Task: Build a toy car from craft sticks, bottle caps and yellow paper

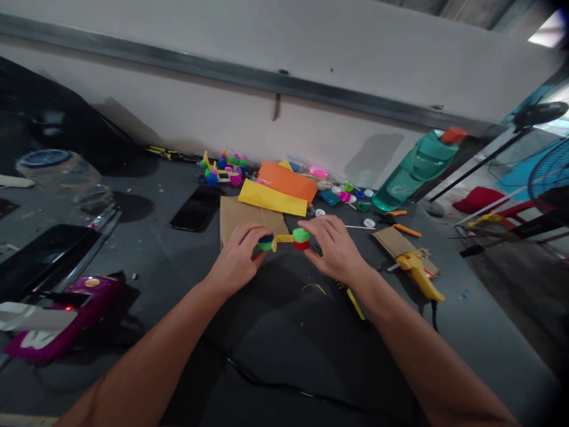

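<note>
Above the dark table, both my hands hold one small piece made of bottle caps joined by a yellow strip. My left hand pinches its left end, a blue and green bottle cap pair, between thumb and fingers. At the other end, a green and red bottle cap pair sits between the thumb and fingers of my right hand. A brown cardboard sheet lies just behind the hands, with yellow paper and orange paper across its far edge.
Right: a yellow glue gun by cardboard and a teal bottle. Behind: a phone, a colourful craft piece and loose caps. Left: a clear jar and a purple power strip. A black cable crosses the front.
</note>
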The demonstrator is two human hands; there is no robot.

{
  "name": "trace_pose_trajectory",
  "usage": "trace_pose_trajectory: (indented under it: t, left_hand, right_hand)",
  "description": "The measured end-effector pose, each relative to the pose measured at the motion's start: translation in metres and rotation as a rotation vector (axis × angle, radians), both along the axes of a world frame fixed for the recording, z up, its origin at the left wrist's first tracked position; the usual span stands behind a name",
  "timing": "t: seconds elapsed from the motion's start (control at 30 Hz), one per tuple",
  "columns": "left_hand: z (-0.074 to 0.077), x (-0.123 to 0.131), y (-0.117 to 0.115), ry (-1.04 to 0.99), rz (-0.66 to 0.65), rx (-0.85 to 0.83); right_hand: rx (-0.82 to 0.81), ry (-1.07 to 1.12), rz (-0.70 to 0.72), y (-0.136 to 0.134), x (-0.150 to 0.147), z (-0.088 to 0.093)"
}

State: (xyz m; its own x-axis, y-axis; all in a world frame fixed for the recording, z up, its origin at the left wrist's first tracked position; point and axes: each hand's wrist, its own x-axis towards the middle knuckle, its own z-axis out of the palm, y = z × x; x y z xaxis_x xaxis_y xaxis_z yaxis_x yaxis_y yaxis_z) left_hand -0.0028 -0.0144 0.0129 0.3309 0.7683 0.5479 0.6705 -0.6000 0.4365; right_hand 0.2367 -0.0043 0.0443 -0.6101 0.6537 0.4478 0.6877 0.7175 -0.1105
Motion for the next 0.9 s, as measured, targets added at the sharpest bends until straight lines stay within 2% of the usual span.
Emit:
trace_pose_trajectory:
  t: [0.1, 0.2, 0.27, 0.33, 0.4, 0.47, 0.57, 0.67, 0.9]
  left_hand:
    - [0.003, -0.001, -0.003, -0.027, 0.011, 0.103]
    - [0.004, -0.001, -0.004, -0.037, 0.037, 0.122]
    - [0.000, -0.001, -0.001, -0.024, 0.057, 0.048]
    - [-0.007, -0.002, 0.003, 0.010, 0.072, -0.107]
    - [-0.014, -0.004, 0.008, 0.061, 0.057, -0.272]
    - [-0.020, -0.006, 0.012, 0.109, 0.010, -0.358]
    - [-0.022, -0.007, 0.014, 0.149, -0.051, -0.325]
    - [-0.022, -0.006, 0.014, 0.168, -0.064, -0.262]
    - [-0.024, -0.005, 0.014, 0.159, -0.054, -0.285]
  right_hand:
    - [0.042, 0.022, 0.027, -0.001, 0.002, -0.002]
    - [0.059, 0.070, 0.055, -0.002, 0.000, -0.004]
    - [0.026, 0.121, 0.046, -0.003, -0.002, -0.005]
    - [-0.070, 0.145, -0.010, -0.002, -0.006, -0.006]
    - [-0.193, 0.102, -0.060, 0.000, -0.008, -0.010]
    - [-0.285, 0.014, -0.064, 0.003, -0.009, -0.015]
    - [-0.347, -0.091, -0.022, 0.008, -0.007, -0.020]
    - [-0.353, -0.125, 0.027, 0.008, -0.003, -0.018]
    - [-0.226, -0.169, 0.057, 0.002, -0.005, -0.008]
